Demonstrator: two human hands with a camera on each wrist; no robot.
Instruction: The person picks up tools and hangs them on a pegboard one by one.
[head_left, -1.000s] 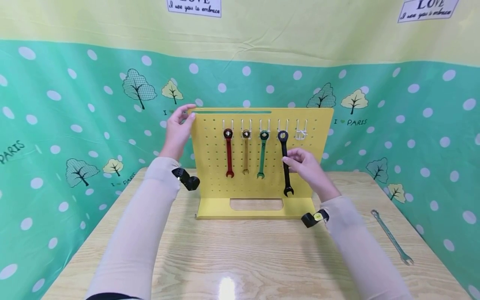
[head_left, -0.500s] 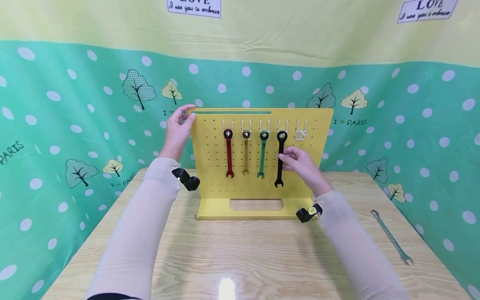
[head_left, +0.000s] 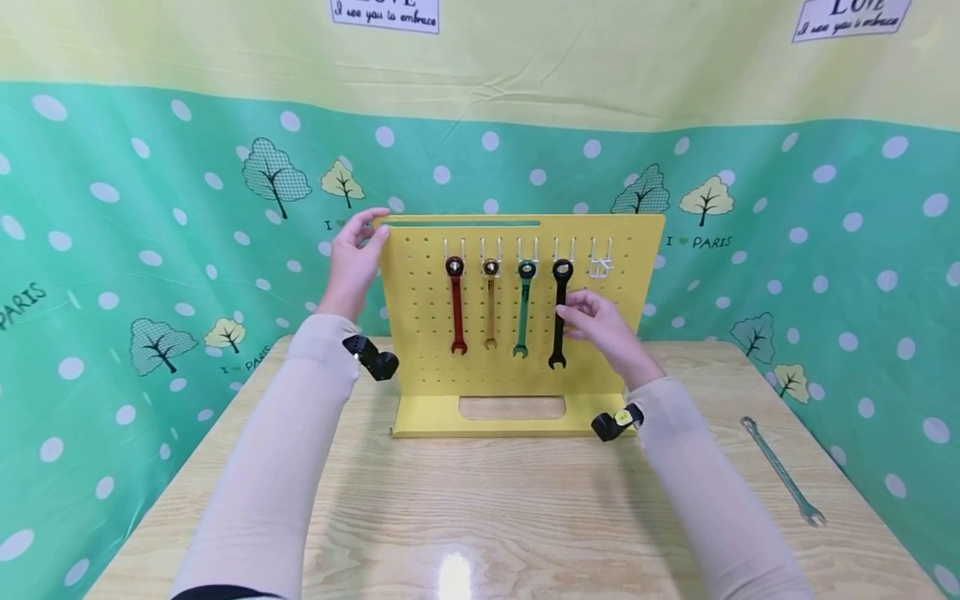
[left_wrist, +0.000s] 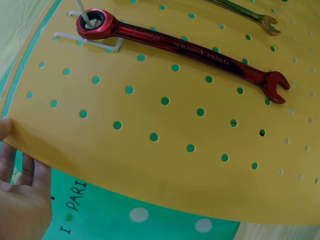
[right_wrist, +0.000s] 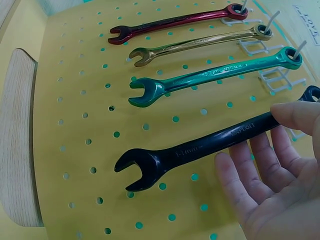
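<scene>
A yellow pegboard (head_left: 420, 367) stands upright on the table. My left hand (head_left: 354, 262) grips its upper left corner, thumb in front and fingers at the edge. With my right hand (head_left: 603, 329) I pinch the shaft of a black wrench (right_wrist: 200, 145), whose ring end is at the fourth white hook; whether the hook passes through it is hard to tell. To its left hang a green wrench (right_wrist: 215, 75), a gold wrench (right_wrist: 200, 42) and a red wrench (left_wrist: 185, 49), each by its ring end on its own hook.
A fifth white hook (head_left: 601, 265) at the right of the board bears no wrench. On the right of the wooden table (head_left: 480, 517) lies a silver-green wrench (head_left: 783, 472). A printed curtain (head_left: 187, 275) surrounds the table.
My right hand has moved slightly left and up with the black wrench, which went from slanted to nearly vertical at its hook. My left hand stays on the board's corner.
</scene>
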